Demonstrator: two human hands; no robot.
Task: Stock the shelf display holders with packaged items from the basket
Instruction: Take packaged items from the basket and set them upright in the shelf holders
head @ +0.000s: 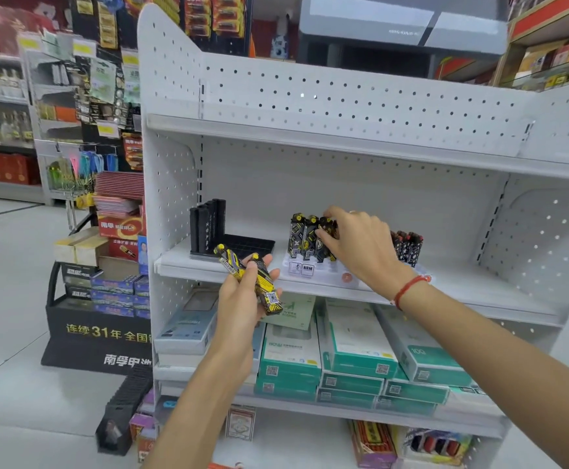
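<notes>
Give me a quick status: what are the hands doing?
Left hand grips spare yellow-black packs. Right hand pinches a pack into the clear holder. Nothing blocking.

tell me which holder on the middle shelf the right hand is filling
The clear holder in the middle, where the right hand pinches a yellow-and-black pack. The black holder sits further left, untouched.

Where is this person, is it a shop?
Most likely a shop: white pegboard shelves, stacked green-and-white boxed goods, and hanging packets on racks along the aisle.
</notes>
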